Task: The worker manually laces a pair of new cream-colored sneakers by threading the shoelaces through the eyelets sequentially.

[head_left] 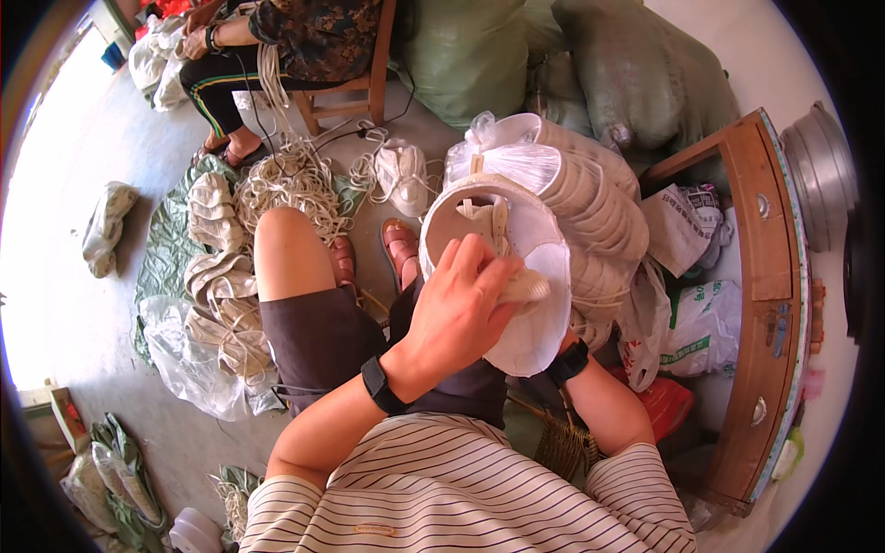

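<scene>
A white hollow piece (pixel 535 336) with a rounded, thick rim is tilted up above my lap; its exact kind I cannot tell. My left hand (pixel 466 295) reaches over its opening, with the fingers closed round a small ribbed beige piece (pixel 525 288). Inside the hollow, beyond my fingers, shows a light strap (pixel 499 224) with holes in it. My right hand (pixel 567 343) supports the white piece from its right underside; most of its fingers are hidden behind it. Both wrists wear black bands.
Stacked white rounded pieces (pixel 590 194) in clear plastic lie just beyond. A wooden drawer cabinet (pixel 761 230) stands at right, by plastic bags (pixel 705 323). Large green sacks (pixel 645 64) are behind. Tangled cords (pixel 286 184) and beige bundles (pixel 226 309) cover the floor left. Another person (pixel 304 37) sits at far left.
</scene>
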